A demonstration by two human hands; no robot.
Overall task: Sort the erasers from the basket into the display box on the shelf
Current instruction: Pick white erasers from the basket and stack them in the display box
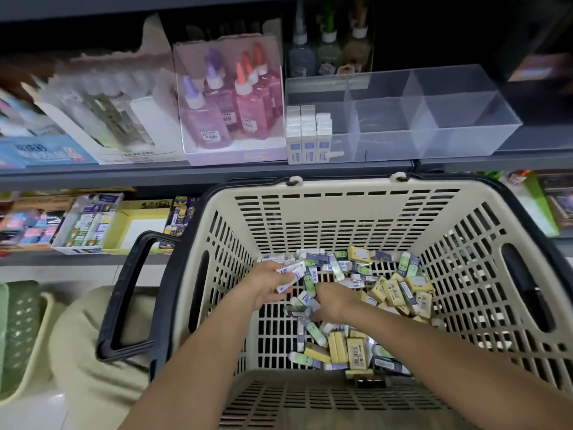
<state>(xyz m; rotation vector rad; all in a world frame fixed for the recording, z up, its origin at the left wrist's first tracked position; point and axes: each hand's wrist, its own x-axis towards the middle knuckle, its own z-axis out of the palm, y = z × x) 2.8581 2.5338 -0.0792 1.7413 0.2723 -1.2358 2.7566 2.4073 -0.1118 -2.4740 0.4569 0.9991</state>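
Observation:
Both my hands are down inside the beige shopping basket (341, 209). My left hand (266, 285) holds several white erasers (291, 271) with blue print in its curled fingers. My right hand (333, 301) reaches into the loose pile of erasers (397, 290), fingers curled down among green and white ones; what they grip is hidden. Yellow, green and white erasers lie scattered over the basket floor. On the shelf above stands the clear display box (434, 119) with several compartments. Its leftmost compartment holds upright white erasers (308, 135) in rows; the others look bare.
A box of pink and purple glue bottles (229, 100) stands left of the display box. The basket's black handle (130, 299) folds out to the left. Lower shelf boxes of stationery (90, 225) sit at left. A green basket (18, 336) is on the floor.

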